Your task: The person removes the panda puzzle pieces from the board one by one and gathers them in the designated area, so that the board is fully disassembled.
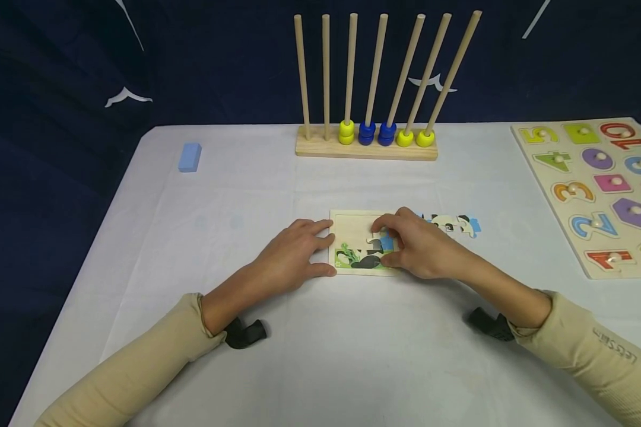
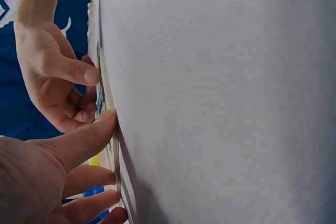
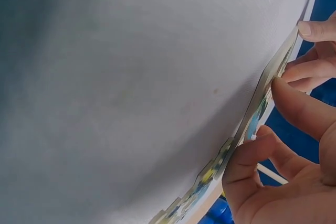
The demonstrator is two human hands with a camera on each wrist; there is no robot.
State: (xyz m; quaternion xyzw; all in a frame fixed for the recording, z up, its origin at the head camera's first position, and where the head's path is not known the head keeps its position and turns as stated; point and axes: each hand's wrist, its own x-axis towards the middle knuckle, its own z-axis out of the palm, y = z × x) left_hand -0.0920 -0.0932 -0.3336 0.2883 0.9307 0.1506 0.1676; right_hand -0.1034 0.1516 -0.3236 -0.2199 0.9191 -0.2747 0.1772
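The tray [image 1: 349, 228] is lying flat on the worktop [image 1: 320, 367] between the two hands, with fitted pieces [image 1: 365, 261] filling its near strip. The left hand [image 1: 299, 255] is resting loosely spread, thumb and fingertips touching the tray's left side, clasping nothing. The right hand [image 1: 422, 246] is curling over the tray's right side, and from above its back is hiding what lies beneath; whether it is pinching a piece, I cannot tell. The right wrist view is showing its palm side instead, with the thumb tip at the tray's near edge and the fingers bent, while the left wrist view is showing the left thumb pressing the rim. Only the head view is giving the pictures on the pieces clearly. Loose pieces [image 1: 456, 224] are lying just beyond the right hand, which is partly covering them. The abacus [image 1: 365, 150] is standing behind, yellow and blue beads sitting on five of its seven pegs; a blue block [image 1: 189, 157] is lying far left, and a number board [image 1: 600, 203] is filling the right. Dark cloth [image 1: 219, 71] is hanging behind the worktop.
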